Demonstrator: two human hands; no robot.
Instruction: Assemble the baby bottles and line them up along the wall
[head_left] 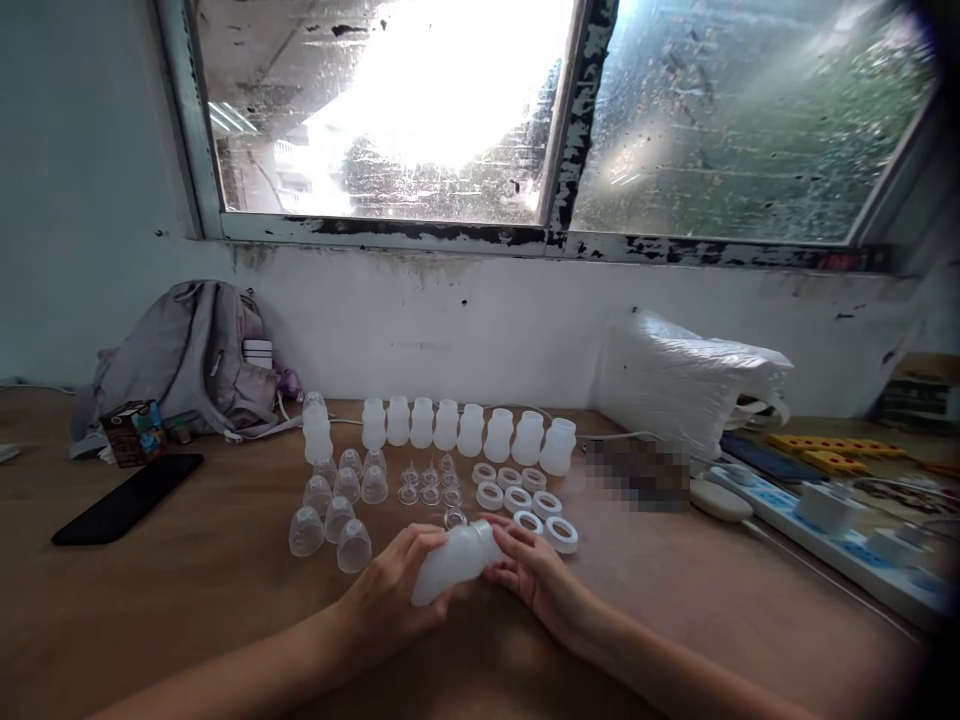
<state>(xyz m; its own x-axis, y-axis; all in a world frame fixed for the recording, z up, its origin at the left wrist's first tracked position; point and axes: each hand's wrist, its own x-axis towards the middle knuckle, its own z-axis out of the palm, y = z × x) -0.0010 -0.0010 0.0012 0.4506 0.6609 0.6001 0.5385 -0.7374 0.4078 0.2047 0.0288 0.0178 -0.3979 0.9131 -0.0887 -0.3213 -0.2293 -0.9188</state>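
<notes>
A frosted white baby bottle point(448, 570) is tilted above the near part of the table, its neck end up to the right. My left hand point(386, 585) is closed around the bottle's body. At the neck end, the fingers of my right hand point(534, 568) are closed on the collar and partly hide it. Just beyond my hands lie white screw rings point(517, 499) in rows, and clear silicone nipples point(430, 487) left of them. Clear dome caps point(346, 486) stand at the left. Behind, open bottle bodies point(447, 428) form a row; one bottle point(317, 440) with a cap stands left of it.
On the brown table point(247, 600), a black phone point(127, 498), a small carton point(133, 433) and a grey backpack point(191, 350) are at the left. A white plastic bag point(675, 385) and a power strip point(847, 545) with plugs and cables are at the right. A wall with windows stands behind.
</notes>
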